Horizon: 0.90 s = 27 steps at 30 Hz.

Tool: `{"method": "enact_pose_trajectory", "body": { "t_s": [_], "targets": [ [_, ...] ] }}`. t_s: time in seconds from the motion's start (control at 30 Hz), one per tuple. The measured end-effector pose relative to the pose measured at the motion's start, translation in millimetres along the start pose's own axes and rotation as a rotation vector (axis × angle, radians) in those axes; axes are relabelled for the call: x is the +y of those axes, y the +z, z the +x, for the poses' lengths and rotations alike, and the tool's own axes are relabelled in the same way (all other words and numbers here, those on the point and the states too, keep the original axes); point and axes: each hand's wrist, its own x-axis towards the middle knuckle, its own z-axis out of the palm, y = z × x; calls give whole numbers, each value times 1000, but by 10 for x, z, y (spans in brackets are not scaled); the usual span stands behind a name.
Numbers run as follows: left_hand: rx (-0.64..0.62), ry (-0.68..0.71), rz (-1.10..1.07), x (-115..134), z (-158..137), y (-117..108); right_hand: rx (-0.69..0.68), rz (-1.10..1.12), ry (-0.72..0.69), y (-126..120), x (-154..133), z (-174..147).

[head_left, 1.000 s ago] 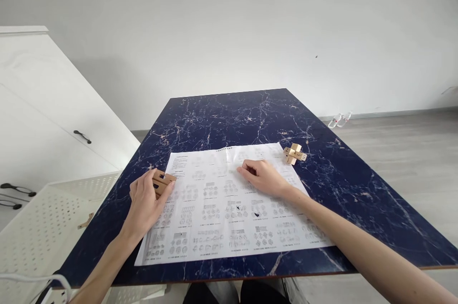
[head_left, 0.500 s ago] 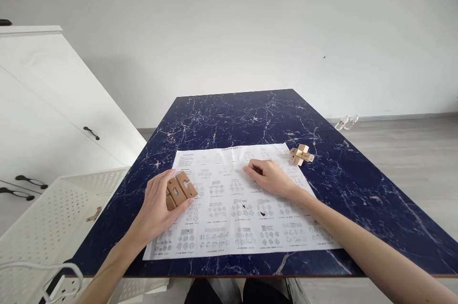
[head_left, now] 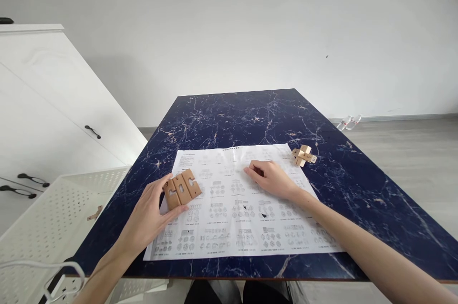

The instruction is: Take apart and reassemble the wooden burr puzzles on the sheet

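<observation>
Three brown wooden puzzle pieces point(head_left: 182, 188) lie side by side on the printed sheet point(head_left: 229, 220), with numbers and cut-outs on their upper faces. Around their left end is my left hand point(head_left: 152, 208), its thumb along the lower edge and fingers at the upper left corner, thumb and fingers apart. My right hand point(head_left: 270, 177) rests on the sheet's upper right part, fingers curled in, nothing visible in them. Beyond it, by the sheet's top right corner, stands an assembled cross-shaped wooden puzzle point(head_left: 303, 155) of light numbered bars.
The sheet lies on a dark blue marbled table point(head_left: 236, 118). To the left are a white perforated basket point(head_left: 64, 199) with a small wooden piece point(head_left: 95, 213) inside, a white cable point(head_left: 36, 262), and a white cabinet point(head_left: 53, 103). Clear bottles point(head_left: 348, 122) stand on the floor beyond the right edge.
My left hand has drawn back a little to the left, uncovering more of the leftmost piece. The puzzle pieces have shifted slightly right. My right hand stays put.
</observation>
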Motion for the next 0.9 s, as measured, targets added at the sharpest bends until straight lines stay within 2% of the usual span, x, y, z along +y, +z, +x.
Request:
{"method": "enact_pose_trajectory", "body": {
  "t_s": [0.3, 0.5, 0.6, 0.9],
  "targets": [
    [-140, 108, -48, 272, 354, 104, -4, -16, -3, 5, -5, -3],
    [-151, 211, -113, 423, 513, 201, 2, -29, -16, 2, 1, -3],
    [-161, 216, -118, 510, 542, 275, 3, -33, -25, 14, 21, 2],
    [-219, 286, -170, 924, 685, 542, 51, -30, -87, 46, 40, -3]
  ]
}}
